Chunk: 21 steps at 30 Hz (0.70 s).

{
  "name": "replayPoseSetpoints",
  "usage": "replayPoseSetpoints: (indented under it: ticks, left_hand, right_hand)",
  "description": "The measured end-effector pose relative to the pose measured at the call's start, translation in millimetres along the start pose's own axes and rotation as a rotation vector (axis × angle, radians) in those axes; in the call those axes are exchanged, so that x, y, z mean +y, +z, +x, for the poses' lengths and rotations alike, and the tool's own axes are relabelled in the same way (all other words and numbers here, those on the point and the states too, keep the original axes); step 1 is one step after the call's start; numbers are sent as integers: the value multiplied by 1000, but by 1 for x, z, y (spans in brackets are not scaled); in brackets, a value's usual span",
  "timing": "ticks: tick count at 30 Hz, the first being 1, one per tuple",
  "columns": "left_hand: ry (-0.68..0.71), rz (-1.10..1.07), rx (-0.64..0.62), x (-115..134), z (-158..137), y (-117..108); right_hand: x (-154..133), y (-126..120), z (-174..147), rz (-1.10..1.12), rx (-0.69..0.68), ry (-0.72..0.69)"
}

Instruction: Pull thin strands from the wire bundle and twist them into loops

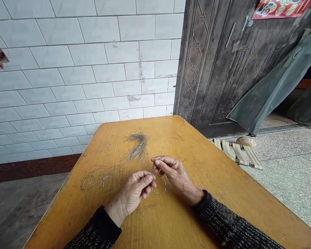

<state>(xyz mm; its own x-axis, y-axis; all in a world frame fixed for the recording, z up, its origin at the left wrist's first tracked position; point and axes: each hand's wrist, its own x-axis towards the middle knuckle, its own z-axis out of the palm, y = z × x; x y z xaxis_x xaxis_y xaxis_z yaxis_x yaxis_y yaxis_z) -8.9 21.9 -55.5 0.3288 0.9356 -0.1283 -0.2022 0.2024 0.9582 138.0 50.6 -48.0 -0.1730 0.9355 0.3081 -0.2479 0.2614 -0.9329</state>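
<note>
Pinching wire (152, 170), left hand (136, 190) and right hand (174, 172) partly hide it

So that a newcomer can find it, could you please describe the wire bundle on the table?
Start at the yellow table by the tiled wall. Toward its far end, beyond the left hand, lies the bundle. It is a thick, curved sheaf with splayed ends, unlike the thin looped coils nearby.

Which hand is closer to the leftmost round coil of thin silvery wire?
Left: the bare left hand is right of that coil; the bare right hand is farther right and farther forward.
</note>
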Motion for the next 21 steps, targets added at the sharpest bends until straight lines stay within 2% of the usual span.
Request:
replayPoseSetpoints:
  ticks: [5, 13, 21]
  left_hand:
    - [-42, -72, -39, 0, -1, 0]
    - [15, -47, -99, 3, -2, 0]
    - [31, 30, -93, 6, -4, -1]
  right_hand:
    - [-2, -5, -2, 13, 32, 36]
    - [-7, -11, -1, 25, 91, 24]
    - [-5, -9, -2, 174, 102, 118]
